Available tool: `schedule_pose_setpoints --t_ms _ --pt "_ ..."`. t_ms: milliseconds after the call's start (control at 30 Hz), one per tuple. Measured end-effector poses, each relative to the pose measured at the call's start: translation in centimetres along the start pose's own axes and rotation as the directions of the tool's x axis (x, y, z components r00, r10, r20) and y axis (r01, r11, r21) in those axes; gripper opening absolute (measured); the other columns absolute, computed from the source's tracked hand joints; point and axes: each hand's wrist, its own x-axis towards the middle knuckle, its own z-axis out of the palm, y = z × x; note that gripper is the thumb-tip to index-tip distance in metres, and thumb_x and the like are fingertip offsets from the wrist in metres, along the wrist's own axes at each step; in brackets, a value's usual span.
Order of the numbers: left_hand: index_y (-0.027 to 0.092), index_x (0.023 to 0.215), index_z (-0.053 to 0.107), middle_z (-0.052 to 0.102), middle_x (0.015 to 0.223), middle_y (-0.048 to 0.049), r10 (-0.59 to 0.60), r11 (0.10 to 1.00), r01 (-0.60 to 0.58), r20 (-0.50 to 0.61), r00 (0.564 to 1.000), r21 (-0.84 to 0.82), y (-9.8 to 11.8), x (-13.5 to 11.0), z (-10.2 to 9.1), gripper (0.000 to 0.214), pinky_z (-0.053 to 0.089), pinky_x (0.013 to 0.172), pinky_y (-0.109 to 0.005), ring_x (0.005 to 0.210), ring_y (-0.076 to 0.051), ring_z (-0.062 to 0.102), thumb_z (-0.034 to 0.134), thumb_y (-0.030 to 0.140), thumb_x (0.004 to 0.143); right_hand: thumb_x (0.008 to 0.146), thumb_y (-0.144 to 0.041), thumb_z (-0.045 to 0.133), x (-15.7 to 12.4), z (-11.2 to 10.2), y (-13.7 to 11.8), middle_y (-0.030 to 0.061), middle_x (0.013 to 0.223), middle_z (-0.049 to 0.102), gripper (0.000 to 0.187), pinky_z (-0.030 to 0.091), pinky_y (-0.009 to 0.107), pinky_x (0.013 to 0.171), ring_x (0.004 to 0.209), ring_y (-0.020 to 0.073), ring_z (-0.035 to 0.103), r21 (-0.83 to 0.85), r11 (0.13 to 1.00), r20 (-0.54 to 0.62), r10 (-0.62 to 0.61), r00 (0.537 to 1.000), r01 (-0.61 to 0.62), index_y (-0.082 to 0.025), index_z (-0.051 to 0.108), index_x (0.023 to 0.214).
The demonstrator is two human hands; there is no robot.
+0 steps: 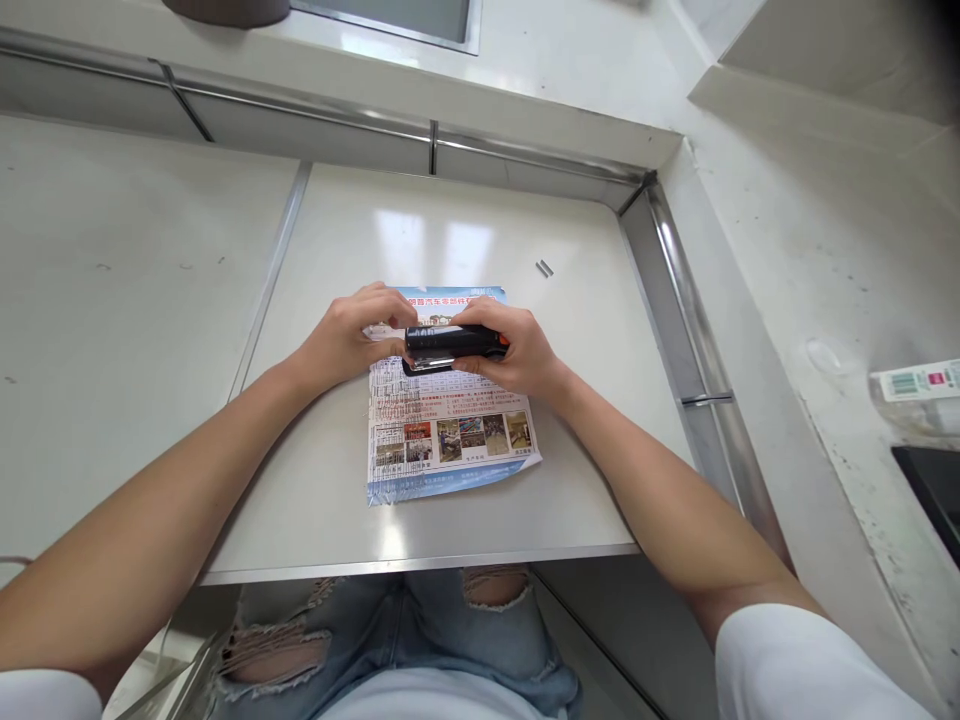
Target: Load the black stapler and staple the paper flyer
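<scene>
Nearest, on the near side of the printed sheet (420, 405), are ripped blue jeans (397, 625) below the edge of the white table (585, 490). The one sheet lies with its heading at the far edge and its near right corner lifted; it bears a blue band along the near edge, a row of small photographs captioned in part 生产车间, and silvery marks crowding its left portion. One black stapler (451, 342) is over the far half of the sheet, its long axis running left to right, the orange-marked end pointing toward the sheet's right edge and the rounded black end toward its left. The right hand (510, 345) pinches the orange-marked end, thumb on the near side, fingers on the far side. The left hand (371, 325) has its grip half curled around the other end; I cannot tell whether it presses on anything. The sheet's red heading includes 汽车零部件. Well right of the sheet is one clear container (919, 395), its label print too small to read. Beyond the sheet, to its right, two short staple strips (544, 268) lie side by side; much farther beyond, to its left, is one brown rounded object (229, 8).
</scene>
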Motion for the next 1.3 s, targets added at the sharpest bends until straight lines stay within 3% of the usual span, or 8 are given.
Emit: schedule_pose_setpoints --t_ms 133,300,500,767,900,1067,1300 --pt "0.025 0.106 0.074 0.077 0.105 -0.0051 -0.110 0.979 0.121 -0.076 0.991 0.161 -0.9 0.1 -0.1 0.014 0.055 0.094 -0.043 0.100 -0.026 0.067 0.075 0.032 0.095 0.094 -0.040 0.077 0.0 -0.6 0.2 0.0054 0.105 0.075 0.027 0.055 0.041 0.087 0.095 0.0237 0.067 -0.158 0.976 -0.202 0.117 0.972 -0.150 -0.025 0.070 0.115" --pt "0.024 0.133 0.069 0.068 0.145 -0.0137 -0.197 0.940 0.191 -0.008 0.980 0.282 -2.4 -0.1 0.5 0.037 0.043 0.116 -0.060 0.133 -0.038 0.058 0.066 0.034 0.098 0.095 -0.040 0.072 -0.3 -2.4 1.3 0.0085 0.111 0.076 0.026 0.056 0.048 0.093 0.103 0.0296 0.068 -0.358 0.831 -0.424 0.261 0.867 -0.425 -0.026 0.069 0.117" --pt "0.023 0.127 0.073 0.070 0.141 -0.0150 -0.227 0.945 0.208 0.051 0.972 0.252 -2.6 -0.3 0.4 0.033 0.042 0.116 -0.063 0.130 -0.038 0.060 0.058 0.024 0.096 0.094 -0.034 0.068 -0.8 -4.4 2.5 0.0108 0.110 0.077 0.022 0.056 0.051 0.094 0.105 0.0337 0.070 -0.509 0.653 -0.519 0.287 0.805 -0.561 -0.024 0.070 0.113" --pt "0.022 0.111 0.080 0.068 0.123 -0.0109 -0.164 0.982 0.161 0.029 0.986 0.095 -2.5 -0.1 -0.4 0.031 0.058 0.091 -0.043 0.105 -0.026 0.067 0.058 0.012 0.091 0.087 -0.024 0.066 -0.9 -4.4 3.0 0.0103 0.110 0.077 0.021 0.055 0.048 0.095 0.102 0.0322 0.072 -0.443 0.671 -0.510 0.357 0.782 -0.595 -0.023 0.067 0.108" --pt "0.025 0.108 0.082 0.069 0.119 -0.0096 -0.125 0.991 0.124 -0.001 0.992 0.050 -2.4 -0.1 -0.5 0.036 0.056 0.077 -0.037 0.095 -0.022 0.066 0.055 0.008 0.090 0.083 -0.018 0.064 -0.9 -4.4 3.0 0.0101 0.115 0.077 0.030 0.055 0.047 0.095 0.108 0.0323 0.071 -0.470 0.681 -0.477 0.339 0.811 -0.562 -0.025 0.064 0.112" --pt "0.025 0.107 0.082 0.070 0.118 -0.0085 -0.136 0.990 0.138 -0.064 0.989 0.023 -2.2 0.0 -0.7 0.039 0.058 0.081 -0.039 0.099 -0.023 0.067 0.053 0.006 0.090 0.082 -0.015 0.057 -0.6 -4.5 2.3 0.0098 0.119 0.077 0.044 0.052 0.048 0.096 0.110 0.0333 0.070 -0.516 0.692 -0.368 0.352 0.860 -0.504 -0.027 0.061 0.124" --pt "0.022 0.107 0.082 0.074 0.122 -0.0090 -0.197 0.980 0.198 -0.058 0.979 0.007 -2.2 0.1 -0.8 0.035 0.059 0.095 -0.044 0.106 -0.025 0.069 0.055 0.008 0.090 0.071 -0.016 0.058 -0.3 -4.3 0.9 0.0068 0.093 0.074 0.020 0.046 0.043 0.087 0.088 0.0287 0.065 -0.617 0.629 -0.249 0.414 0.875 -0.473 -0.024 0.061 0.089"
